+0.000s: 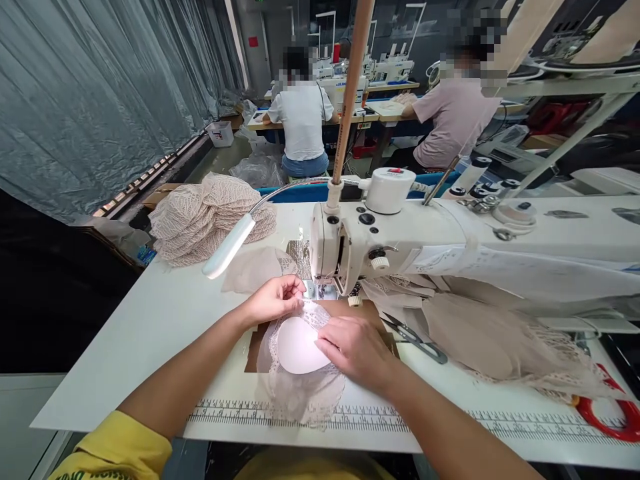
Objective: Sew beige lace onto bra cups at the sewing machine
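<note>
A white moulded bra cup [299, 347] lies on a sheer beige lace piece [300, 400] in front of the sewing machine [350, 247]. My left hand [277, 298] pinches the far edge of the lace, just left of the presser foot [327, 292]. My right hand [353, 347] is closed at the right side of the cup and lace, its thumb against the cup's edge; the fabric under its fingers is partly hidden. Another sheer piece [257, 269] lies behind my left hand.
A heap of lace pieces [200, 217] stands at the table's back left. Black thread snips [417, 339], more beige fabric [475, 333] and red-handled scissors [613, 417] lie on the right. A lamp [230, 247] overhangs the left. Two people sit at machines beyond.
</note>
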Demonstrator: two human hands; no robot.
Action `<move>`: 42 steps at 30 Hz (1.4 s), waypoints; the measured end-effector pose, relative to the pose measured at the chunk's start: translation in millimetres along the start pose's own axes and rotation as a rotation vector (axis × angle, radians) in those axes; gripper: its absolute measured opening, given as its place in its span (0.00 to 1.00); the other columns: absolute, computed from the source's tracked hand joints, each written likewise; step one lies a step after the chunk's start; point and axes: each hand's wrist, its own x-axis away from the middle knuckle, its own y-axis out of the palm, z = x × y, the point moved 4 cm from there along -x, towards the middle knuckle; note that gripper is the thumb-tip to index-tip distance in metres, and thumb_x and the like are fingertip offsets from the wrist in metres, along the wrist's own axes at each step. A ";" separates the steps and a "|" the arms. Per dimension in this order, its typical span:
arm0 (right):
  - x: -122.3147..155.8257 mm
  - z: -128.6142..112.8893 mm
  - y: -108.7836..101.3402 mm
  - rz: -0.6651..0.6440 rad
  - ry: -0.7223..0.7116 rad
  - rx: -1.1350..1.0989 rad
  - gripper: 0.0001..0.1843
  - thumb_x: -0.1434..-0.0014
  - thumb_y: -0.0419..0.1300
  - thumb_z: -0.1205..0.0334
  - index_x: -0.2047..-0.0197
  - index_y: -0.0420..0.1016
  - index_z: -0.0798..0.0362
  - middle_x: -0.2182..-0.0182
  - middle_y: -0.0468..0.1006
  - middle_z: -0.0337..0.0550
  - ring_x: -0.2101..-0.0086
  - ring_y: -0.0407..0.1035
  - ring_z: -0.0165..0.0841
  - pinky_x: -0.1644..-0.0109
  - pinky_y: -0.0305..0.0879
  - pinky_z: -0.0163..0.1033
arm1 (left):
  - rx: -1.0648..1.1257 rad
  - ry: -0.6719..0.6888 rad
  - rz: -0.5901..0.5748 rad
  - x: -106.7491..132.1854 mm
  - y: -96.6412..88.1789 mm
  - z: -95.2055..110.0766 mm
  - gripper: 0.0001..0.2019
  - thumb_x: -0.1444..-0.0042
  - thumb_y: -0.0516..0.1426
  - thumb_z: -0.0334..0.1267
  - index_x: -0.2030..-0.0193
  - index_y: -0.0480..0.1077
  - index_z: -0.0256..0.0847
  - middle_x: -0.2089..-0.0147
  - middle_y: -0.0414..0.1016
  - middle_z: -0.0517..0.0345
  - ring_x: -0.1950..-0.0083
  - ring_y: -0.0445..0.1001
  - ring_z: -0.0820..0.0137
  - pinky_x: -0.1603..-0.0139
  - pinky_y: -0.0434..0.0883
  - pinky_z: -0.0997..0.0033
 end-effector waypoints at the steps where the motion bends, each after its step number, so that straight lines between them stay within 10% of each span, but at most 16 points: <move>1: -0.1 -0.1 -0.3 0.005 0.007 -0.004 0.15 0.39 0.53 0.66 0.78 0.65 0.53 0.79 0.68 0.36 0.76 0.58 0.27 0.71 0.48 0.35 | -0.014 0.008 -0.003 0.9 1.2 0.3 0.20 0.53 0.66 0.47 0.63 0.65 0.36 0.71 0.61 0.64 0.72 0.60 0.78 0.70 0.60 0.78; 12: -6.4 13.7 -13.9 0.158 0.406 -0.201 0.11 0.41 0.57 0.53 0.61 0.73 0.52 0.79 0.70 0.34 0.77 0.63 0.29 0.74 0.53 0.33 | -0.131 0.196 -0.057 11.4 19.9 10.0 0.09 0.42 0.57 0.39 0.61 0.65 0.36 0.65 0.64 0.58 0.64 0.64 0.73 0.63 0.64 0.75; 18: -8.5 11.9 -13.4 0.161 0.392 -0.156 0.13 0.41 0.54 0.64 0.77 0.71 0.51 0.85 0.68 0.33 0.81 0.59 0.27 0.76 0.50 0.33 | -0.387 0.264 0.063 12.8 20.5 15.3 0.03 0.41 0.54 0.35 0.62 0.64 0.39 0.65 0.66 0.58 0.66 0.65 0.71 0.64 0.65 0.74; 26: -6.8 13.3 -9.0 0.119 0.236 0.119 0.12 0.41 0.56 0.64 0.54 0.75 0.50 0.64 0.78 0.43 0.68 0.69 0.34 0.67 0.57 0.36 | -0.796 0.387 0.104 1.7 20.8 9.2 0.05 0.44 0.51 0.27 0.65 0.65 0.40 0.68 0.70 0.58 0.67 0.68 0.71 0.66 0.64 0.75; 36: -9.0 8.3 1.7 0.010 0.218 0.342 0.11 0.38 0.54 0.64 0.57 0.77 0.50 0.68 0.75 0.43 0.71 0.64 0.34 0.68 0.54 0.39 | -0.926 0.398 0.268 14.2 9.4 26.3 0.06 0.38 0.47 0.31 0.62 0.65 0.39 0.66 0.69 0.55 0.65 0.68 0.69 0.65 0.66 0.71; 42: -8.9 8.5 1.2 0.040 0.203 0.333 0.11 0.39 0.54 0.67 0.58 0.77 0.51 0.67 0.75 0.44 0.69 0.66 0.35 0.67 0.55 0.39 | -1.220 0.447 0.060 32.6 47.7 23.2 0.10 0.37 0.48 0.31 0.56 0.69 0.35 0.58 0.74 0.46 0.56 0.73 0.61 0.57 0.74 0.61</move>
